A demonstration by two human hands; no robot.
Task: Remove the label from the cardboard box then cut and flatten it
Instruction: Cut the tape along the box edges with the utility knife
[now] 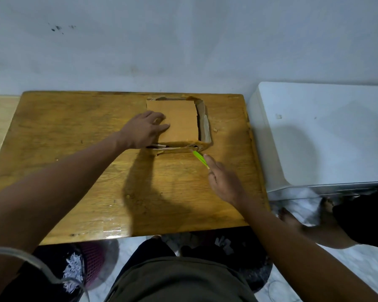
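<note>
A brown cardboard box lies low on the far part of the wooden table, its top panel flat and its right and near flaps splayed out. My left hand rests on the box's left edge with fingers spread over the panel. My right hand holds a green cutter, index finger laid along it. The cutter's tip touches the box's near right corner. No label is visible on the box.
A white appliance stands right of the table, close to its edge. A small cardboard scrap lies just right of the box. Another person's bare foot and white cloth are on the floor at right. Shoes sit under the table's near edge.
</note>
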